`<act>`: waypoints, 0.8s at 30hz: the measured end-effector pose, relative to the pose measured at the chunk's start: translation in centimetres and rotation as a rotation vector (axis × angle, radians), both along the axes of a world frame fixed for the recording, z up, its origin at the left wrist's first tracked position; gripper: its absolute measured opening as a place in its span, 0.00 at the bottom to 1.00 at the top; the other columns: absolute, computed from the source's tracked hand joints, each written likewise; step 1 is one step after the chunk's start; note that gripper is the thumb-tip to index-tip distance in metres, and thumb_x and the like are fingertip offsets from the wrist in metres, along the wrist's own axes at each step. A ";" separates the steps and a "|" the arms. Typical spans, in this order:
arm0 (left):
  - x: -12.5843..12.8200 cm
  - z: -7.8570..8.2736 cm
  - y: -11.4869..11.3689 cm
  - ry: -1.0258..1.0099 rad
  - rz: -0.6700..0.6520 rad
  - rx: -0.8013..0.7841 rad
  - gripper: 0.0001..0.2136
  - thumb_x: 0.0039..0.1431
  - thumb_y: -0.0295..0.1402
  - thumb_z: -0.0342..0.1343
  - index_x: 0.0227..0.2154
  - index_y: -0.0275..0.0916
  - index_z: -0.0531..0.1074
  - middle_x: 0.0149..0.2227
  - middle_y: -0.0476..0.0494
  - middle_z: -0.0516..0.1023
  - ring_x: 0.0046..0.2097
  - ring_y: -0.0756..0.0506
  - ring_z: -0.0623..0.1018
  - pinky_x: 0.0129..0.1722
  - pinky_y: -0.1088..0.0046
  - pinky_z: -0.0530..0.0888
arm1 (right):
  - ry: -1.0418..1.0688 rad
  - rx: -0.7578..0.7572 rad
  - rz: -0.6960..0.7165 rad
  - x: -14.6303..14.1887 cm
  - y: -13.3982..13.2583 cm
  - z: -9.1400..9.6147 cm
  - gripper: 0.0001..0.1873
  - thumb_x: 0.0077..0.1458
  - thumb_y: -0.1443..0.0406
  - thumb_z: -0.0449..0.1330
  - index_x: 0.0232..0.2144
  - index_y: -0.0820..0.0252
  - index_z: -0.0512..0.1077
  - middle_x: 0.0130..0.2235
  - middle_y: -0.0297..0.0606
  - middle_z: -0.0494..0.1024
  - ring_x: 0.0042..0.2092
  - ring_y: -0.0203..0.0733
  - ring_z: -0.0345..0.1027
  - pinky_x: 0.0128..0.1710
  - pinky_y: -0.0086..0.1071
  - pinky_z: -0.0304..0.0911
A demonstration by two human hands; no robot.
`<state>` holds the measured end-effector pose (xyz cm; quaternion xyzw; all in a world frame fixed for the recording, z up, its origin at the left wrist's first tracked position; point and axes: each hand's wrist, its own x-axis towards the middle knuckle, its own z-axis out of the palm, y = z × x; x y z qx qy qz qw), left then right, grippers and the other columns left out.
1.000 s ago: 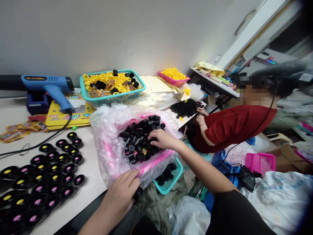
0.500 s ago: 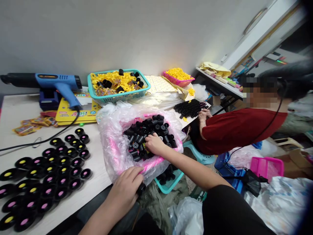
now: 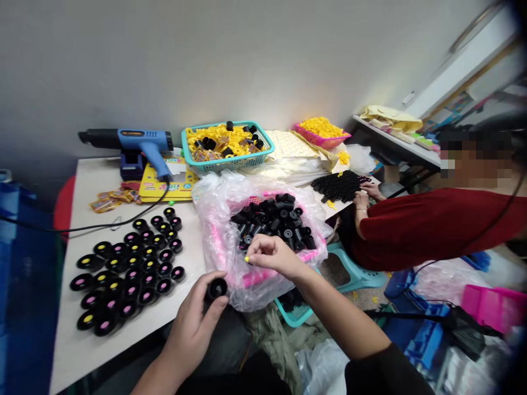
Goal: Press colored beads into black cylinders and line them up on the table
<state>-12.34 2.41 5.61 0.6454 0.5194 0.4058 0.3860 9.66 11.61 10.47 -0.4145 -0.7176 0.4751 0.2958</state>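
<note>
My left hand [image 3: 195, 323] grips a small black round part [image 3: 217, 287] at the table's near edge. My right hand [image 3: 269, 255] is pinched on a tiny yellow piece [image 3: 246, 259] just above the near rim of the pink basket [image 3: 255, 277]. That basket is lined with a clear plastic bag [image 3: 214, 200] and holds several black cylindrical parts [image 3: 274, 219]. Rows of black discs with pink or yellow centres [image 3: 132, 269] lie on the white table [image 3: 82, 345] to the left of my hands.
A blue heat gun [image 3: 140, 144] and its cord [image 3: 82, 227] lie at the back left, beside a teal basket of yellow rings [image 3: 226, 145]. A person in a red top [image 3: 428, 225] works at black parts [image 3: 340, 186] on the right. A teal basket [image 3: 294, 310] sits below.
My right hand has come out of the pile of black parts to the basket's near rim, now pinching a yellow piece. My left hand lifted a black part into view. The view swung left.
</note>
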 end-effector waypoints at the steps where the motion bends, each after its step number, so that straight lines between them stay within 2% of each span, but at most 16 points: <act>1: 0.0 0.2 0.0 0.002 0.005 0.024 0.18 0.62 0.44 0.47 0.52 0.44 0.61 0.49 0.40 0.73 0.50 0.41 0.74 0.50 0.61 0.71 | 0.091 -0.025 0.033 -0.9 -0.8 0.6 0.11 0.51 0.59 0.63 0.29 0.62 0.75 0.28 0.32 0.68 0.30 0.32 0.61 0.31 0.27 0.58; 4: 0.1 1.0 -0.1 -0.001 0.012 0.096 0.20 0.61 0.43 0.48 0.54 0.43 0.56 0.49 0.38 0.71 0.51 0.41 0.73 0.49 0.61 0.72 | 0.156 -0.016 0.121 -3.0 -2.2 1.8 0.08 0.49 0.61 0.65 0.27 0.60 0.76 0.27 0.31 0.66 0.31 0.33 0.61 0.34 0.28 0.58; 7: 0.1 1.8 -0.2 0.024 0.016 0.090 0.18 0.62 0.43 0.47 0.52 0.43 0.57 0.48 0.38 0.70 0.51 0.42 0.72 0.49 0.61 0.72 | 0.161 -0.022 0.139 -3.7 -2.2 2.0 0.06 0.48 0.62 0.66 0.28 0.60 0.77 0.27 0.31 0.66 0.32 0.33 0.61 0.36 0.29 0.58; 9: 0.2 2.3 0.2 0.041 0.037 0.058 0.17 0.62 0.43 0.47 0.51 0.42 0.59 0.47 0.40 0.71 0.48 0.42 0.74 0.47 0.63 0.72 | 0.184 -0.068 0.082 -3.3 -1.7 1.6 0.07 0.48 0.62 0.66 0.27 0.60 0.76 0.27 0.31 0.66 0.31 0.33 0.60 0.34 0.28 0.57; 11: 0.6 2.8 0.9 0.038 0.069 0.050 0.17 0.60 0.43 0.51 0.48 0.42 0.63 0.43 0.42 0.73 0.42 0.44 0.76 0.41 0.67 0.74 | 0.237 -0.151 -0.020 -2.6 -1.2 1.1 0.09 0.46 0.61 0.67 0.26 0.61 0.76 0.27 0.31 0.67 0.29 0.32 0.59 0.31 0.27 0.55; 14: 1.8 3.9 2.5 -0.007 0.073 0.162 0.12 0.56 0.39 0.57 0.42 0.43 0.70 0.39 0.46 0.76 0.38 0.46 0.76 0.38 0.71 0.74 | 0.341 -0.279 -0.127 -1.6 -0.9 0.3 0.11 0.44 0.60 0.69 0.25 0.62 0.75 0.26 0.31 0.68 0.27 0.30 0.58 0.28 0.26 0.53; 19: 4.0 5.2 4.6 -0.080 0.002 0.418 0.06 0.56 0.29 0.56 0.37 0.41 0.74 0.37 0.47 0.77 0.40 0.48 0.77 0.41 0.74 0.73 | 0.536 -0.422 -0.169 -1.3 -1.6 -0.4 0.13 0.38 0.61 0.72 0.23 0.63 0.75 0.25 0.30 0.71 0.29 0.31 0.62 0.35 0.27 0.57; 24: 5.1 4.8 7.1 -0.049 -0.089 0.469 0.04 0.55 0.28 0.56 0.33 0.41 0.74 0.34 0.47 0.76 0.37 0.48 0.77 0.39 0.73 0.74 | 0.748 -0.632 -0.208 -1.1 -1.8 -1.3 0.17 0.39 0.58 0.72 0.27 0.65 0.74 0.23 0.32 0.72 0.25 0.30 0.61 0.30 0.26 0.56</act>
